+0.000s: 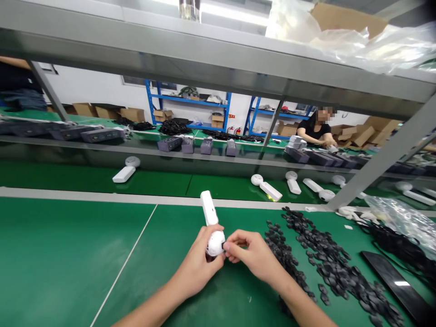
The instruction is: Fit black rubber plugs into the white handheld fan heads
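a worker's left hand (pixel 195 265) grips a white plastic device (pixel 209 208), its long body pointing away across the green bench (pixel 68 259); the right hand (pixel 255 255), nearer the loose black parts (pixel 335 268), pinches a small black piece (pixel 223 245) against its round head.

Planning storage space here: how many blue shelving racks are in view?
2: one rack at the back, another rack to its right, partly behind a grey post. More may be hidden.

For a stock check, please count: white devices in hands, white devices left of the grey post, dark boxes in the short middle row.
White device in left hand, right hand at it: 1
White devices left of grey post: 4
Dark boxes in middle row: 4
Total: 9
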Demonstrator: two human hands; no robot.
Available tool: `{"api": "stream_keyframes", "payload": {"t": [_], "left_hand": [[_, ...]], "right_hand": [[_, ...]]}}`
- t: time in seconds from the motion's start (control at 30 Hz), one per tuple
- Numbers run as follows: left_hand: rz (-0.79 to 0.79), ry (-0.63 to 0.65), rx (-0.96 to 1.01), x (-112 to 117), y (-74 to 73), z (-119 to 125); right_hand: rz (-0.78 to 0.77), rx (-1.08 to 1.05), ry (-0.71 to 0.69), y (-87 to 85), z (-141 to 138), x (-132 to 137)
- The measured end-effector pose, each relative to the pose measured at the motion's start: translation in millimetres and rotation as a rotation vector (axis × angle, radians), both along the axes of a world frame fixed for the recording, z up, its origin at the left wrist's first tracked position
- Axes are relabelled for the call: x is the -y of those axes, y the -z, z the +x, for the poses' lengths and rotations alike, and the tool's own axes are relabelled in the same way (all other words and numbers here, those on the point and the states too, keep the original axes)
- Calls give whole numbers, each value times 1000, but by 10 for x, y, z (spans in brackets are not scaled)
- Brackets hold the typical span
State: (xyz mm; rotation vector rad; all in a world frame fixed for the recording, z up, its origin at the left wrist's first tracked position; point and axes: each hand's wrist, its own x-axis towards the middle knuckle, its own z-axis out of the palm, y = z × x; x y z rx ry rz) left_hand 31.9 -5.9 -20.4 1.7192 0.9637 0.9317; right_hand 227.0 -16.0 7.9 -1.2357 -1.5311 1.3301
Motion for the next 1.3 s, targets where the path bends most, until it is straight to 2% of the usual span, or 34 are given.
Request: {"api": "stream_keyframes", "payload": {"t": [0.13,0.4,0.63,0.77,0.87,0.97,1.07,1.17,1.3], "left_hand": [[61,26,-81,53,-22,14],[121,96,-152,65,-97,2],[105,118,-211,21,-205,6],[74,162,-217,18,-288,-18],[42,108,-178,2,-263,-17],[0,52,-165,-10,-204,-24],[31,43,-156,-1,-179,-63],[38,29,-112,15,-180,-117],[-1,-9,-111,29,-158,-143]], "right_hand": [[16,55,8,63,13,1],[70,232,10,34,51,21],[95,298,47,66,76,-1],[122,189,-47,5,56,8],[170,215,-102,-63,174,-44],[208,339,47,-92,551,-182],[234,751,348,-58,1044,-339],[190,898,432,29,1356,-444],[166,974,465,144,1380,-510]]}}
